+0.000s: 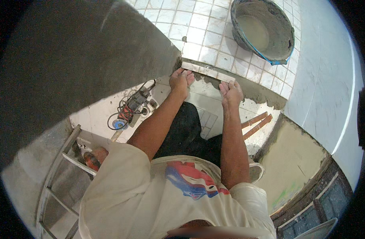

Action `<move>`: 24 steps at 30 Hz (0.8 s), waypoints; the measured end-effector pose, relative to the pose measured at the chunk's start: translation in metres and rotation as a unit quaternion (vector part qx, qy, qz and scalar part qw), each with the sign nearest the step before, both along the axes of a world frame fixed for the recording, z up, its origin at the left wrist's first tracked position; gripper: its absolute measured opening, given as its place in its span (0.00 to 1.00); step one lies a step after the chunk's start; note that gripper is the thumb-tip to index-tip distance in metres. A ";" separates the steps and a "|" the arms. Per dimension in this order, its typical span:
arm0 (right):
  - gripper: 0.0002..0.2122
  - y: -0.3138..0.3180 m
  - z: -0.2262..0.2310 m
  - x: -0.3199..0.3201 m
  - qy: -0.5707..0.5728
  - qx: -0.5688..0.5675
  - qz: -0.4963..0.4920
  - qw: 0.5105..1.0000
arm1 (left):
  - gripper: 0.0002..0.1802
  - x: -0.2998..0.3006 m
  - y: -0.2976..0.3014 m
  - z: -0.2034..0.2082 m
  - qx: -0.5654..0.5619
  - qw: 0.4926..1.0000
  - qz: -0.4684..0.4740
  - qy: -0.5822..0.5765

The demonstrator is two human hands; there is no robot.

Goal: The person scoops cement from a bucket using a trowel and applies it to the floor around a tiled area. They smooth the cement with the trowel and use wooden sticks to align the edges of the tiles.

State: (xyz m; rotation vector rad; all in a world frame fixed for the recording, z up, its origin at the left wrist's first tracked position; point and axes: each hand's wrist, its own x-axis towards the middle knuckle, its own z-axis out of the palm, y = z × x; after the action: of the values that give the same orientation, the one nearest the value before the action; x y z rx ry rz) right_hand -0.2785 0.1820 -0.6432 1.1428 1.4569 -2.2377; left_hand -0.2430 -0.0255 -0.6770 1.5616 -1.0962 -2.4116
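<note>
Tiled ledge (218, 40) backs pale strip (208, 72), ends seemingly in left hand (180, 82), right hand (232, 93).

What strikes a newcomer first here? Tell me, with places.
The round, dark, blue-handled bucket stands out first, at upper right on the white tiled surface. At centre, the left hand and right hand touch the ends of a narrow, pale strip. Left of centre lies a red-and-grey corded power tool.

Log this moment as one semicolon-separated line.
left hand: holds pale strip at left end; right hand: holds its right end; strip: along front edge of tiled ledge; bucket: on ledge; power tool: left of left forearm
</note>
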 end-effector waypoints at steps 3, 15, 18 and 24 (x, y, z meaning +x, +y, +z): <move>0.22 -0.010 -0.013 -0.011 -0.009 0.001 -0.003 1.000 | 0.30 -0.007 0.001 0.012 -0.041 0.999 -0.031 0.007; 0.21 -0.026 -0.031 -0.016 -0.034 0.007 -0.019 0.999 | 0.37 -0.013 -0.006 0.029 -0.469 0.771 -0.427 -0.058; 0.22 -0.025 -0.031 -0.016 -0.023 0.004 0.001 1.000 | 0.38 -0.018 -0.007 0.027 -0.561 0.691 -0.454 -0.039; 0.20 -0.026 -0.029 -0.014 -0.049 0.006 -0.020 0.999 | 0.39 -0.029 -0.011 0.046 -0.489 0.649 -0.575 -0.094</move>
State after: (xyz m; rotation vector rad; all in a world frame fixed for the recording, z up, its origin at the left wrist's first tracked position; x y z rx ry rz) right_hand -0.2927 0.1560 -0.6719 1.2771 1.4223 -2.1691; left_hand -0.2725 -0.0366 -0.6312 0.6637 -3.3284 -1.1181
